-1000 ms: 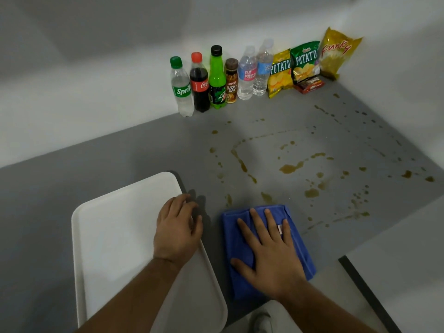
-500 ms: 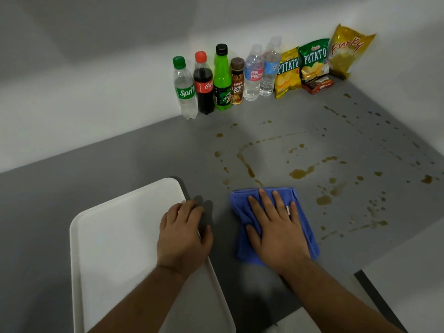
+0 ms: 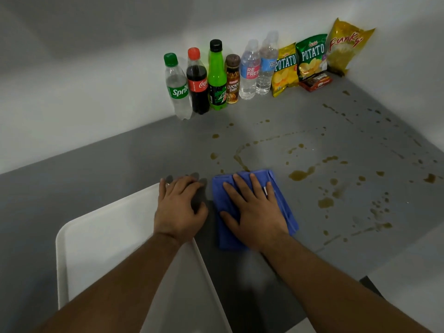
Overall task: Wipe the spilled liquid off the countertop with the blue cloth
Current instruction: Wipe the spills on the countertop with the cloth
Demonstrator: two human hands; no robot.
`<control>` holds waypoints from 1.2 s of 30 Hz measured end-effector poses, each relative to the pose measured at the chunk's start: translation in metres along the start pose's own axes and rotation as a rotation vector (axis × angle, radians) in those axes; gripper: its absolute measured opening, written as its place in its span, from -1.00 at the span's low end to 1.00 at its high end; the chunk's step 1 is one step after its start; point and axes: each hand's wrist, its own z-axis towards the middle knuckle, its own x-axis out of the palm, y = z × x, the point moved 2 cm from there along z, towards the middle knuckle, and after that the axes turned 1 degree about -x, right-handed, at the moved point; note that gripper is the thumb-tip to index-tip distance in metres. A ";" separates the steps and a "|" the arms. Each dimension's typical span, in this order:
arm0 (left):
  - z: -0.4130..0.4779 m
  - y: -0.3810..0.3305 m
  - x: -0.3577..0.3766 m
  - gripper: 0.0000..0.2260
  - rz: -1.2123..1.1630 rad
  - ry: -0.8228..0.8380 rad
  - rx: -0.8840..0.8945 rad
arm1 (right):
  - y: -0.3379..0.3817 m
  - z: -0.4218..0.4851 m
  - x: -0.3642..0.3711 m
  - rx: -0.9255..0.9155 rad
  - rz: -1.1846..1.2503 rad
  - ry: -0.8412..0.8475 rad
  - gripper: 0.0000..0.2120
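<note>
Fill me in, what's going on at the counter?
A person's right hand presses flat on the blue cloth at the near edge of the brown spill on the grey countertop. The left hand rests on a corner of the white tray. Most puddles and drops beyond and right of the cloth are not yet wiped.

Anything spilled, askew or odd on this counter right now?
Brown liquid is spattered over the grey countertop: a puddle right of the blue cloth, with drips trailing toward the snack bags. The right hand presses flat on the cloth; the left hand rests on the white tray. The bottles stand upright.
</note>
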 end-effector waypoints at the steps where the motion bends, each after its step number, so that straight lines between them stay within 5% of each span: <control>1: 0.000 0.001 0.001 -0.48 -0.004 -0.002 0.001 | -0.003 0.005 -0.002 0.007 0.003 -0.009 -0.26; 8: 0.000 0.002 0.001 -0.50 -0.020 -0.031 0.017 | -0.010 -0.025 0.003 0.073 0.064 -0.078 -0.31; 18: -0.001 -0.001 -0.001 -0.51 -0.037 -0.056 0.035 | 0.017 0.003 0.002 -0.206 0.020 -0.040 -0.30; 36: 0.001 -0.001 -0.006 -0.40 -0.060 -0.031 0.040 | -0.030 0.019 -0.003 0.021 0.036 -0.114 -0.20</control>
